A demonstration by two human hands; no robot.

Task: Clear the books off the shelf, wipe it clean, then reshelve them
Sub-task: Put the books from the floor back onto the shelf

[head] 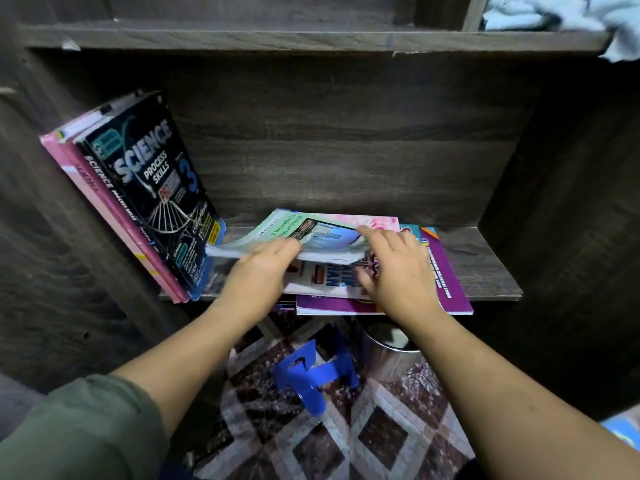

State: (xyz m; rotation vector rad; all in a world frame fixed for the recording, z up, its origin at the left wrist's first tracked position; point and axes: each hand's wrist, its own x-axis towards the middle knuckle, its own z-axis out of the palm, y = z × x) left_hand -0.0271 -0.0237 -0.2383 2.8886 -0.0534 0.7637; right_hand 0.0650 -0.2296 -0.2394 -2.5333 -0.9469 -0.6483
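Gripping: left hand (259, 268) and right hand (398, 271) both clasped green book (294, 230), front edge
Beneath: flat stack (325, 282) lay on shelf (485, 265)

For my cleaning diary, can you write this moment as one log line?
left hand: grips green book | right hand: grips same book | stack: flat on shelf | Science book: leaning at left
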